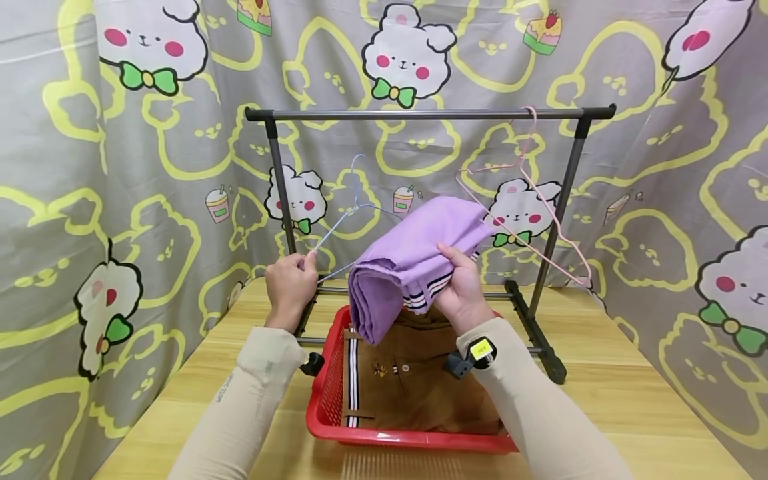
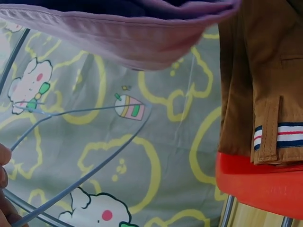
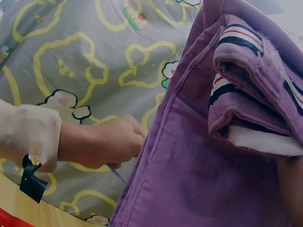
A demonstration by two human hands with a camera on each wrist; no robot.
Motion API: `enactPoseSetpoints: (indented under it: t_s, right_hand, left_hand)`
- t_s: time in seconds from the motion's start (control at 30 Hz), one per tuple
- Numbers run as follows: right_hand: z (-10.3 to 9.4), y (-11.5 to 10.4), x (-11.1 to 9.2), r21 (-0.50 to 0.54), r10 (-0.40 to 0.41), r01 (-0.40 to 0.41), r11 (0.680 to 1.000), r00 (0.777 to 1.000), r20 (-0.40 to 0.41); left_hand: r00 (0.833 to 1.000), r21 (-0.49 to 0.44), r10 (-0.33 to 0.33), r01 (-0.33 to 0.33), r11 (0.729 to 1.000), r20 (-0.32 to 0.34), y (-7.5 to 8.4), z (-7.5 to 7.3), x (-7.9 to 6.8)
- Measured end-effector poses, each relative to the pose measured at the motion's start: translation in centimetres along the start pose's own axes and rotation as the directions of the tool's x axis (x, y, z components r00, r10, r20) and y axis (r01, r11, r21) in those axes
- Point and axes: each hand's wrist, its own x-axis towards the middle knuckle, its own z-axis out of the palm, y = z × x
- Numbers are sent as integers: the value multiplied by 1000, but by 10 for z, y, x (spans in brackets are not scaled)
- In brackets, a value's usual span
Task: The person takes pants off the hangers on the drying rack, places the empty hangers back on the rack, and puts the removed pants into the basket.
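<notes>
In the head view my left hand (image 1: 290, 283) grips one side of a thin light-blue clothes hanger (image 1: 333, 231), its hook pointing up. The same hanger (image 2: 90, 176) shows in the left wrist view, with only some fingertips at the edge. My right hand (image 1: 462, 290) holds folded purple trousers (image 1: 420, 233) above the basket, thumb on top; the fingers beneath are hidden. Navy, white and red striped trim (image 3: 240, 38) shows on the purple folds in the right wrist view. Part of the hanger lies behind the purple cloth.
A red basket (image 1: 414, 439) with folded brown trousers (image 1: 420, 390) stands on the wooden table (image 1: 624, 400). Behind it rises a grey metal clothes rack (image 1: 384, 115), with a pink hanger (image 1: 555, 217) on its right end. A patterned curtain (image 1: 336, 40) surrounds the table.
</notes>
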Motion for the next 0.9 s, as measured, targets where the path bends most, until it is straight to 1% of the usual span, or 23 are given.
enactPoseSetpoints:
  t_s: [0.1,0.37,0.63,0.9]
  right_hand:
    - [-2,3,-1,-13,16,-16,1000,1000,-7]
    - [-6,12,-4,-15,33,-33,999,999,29]
    - [-4,20,-4,-88,40,-41,995,999,-7]
    - [0,28,-5,-111,54,-55,992,998,-15]
  left_hand:
    - [1000,-1,-11,11,1000,3,1,-1,0]
    - [999,1,-34,34,999,-17,2,-5,2]
    - [997,2,-77,77,997,11,2,-8,2]
    - [993,13,-112,111,994,28,0,-10,1]
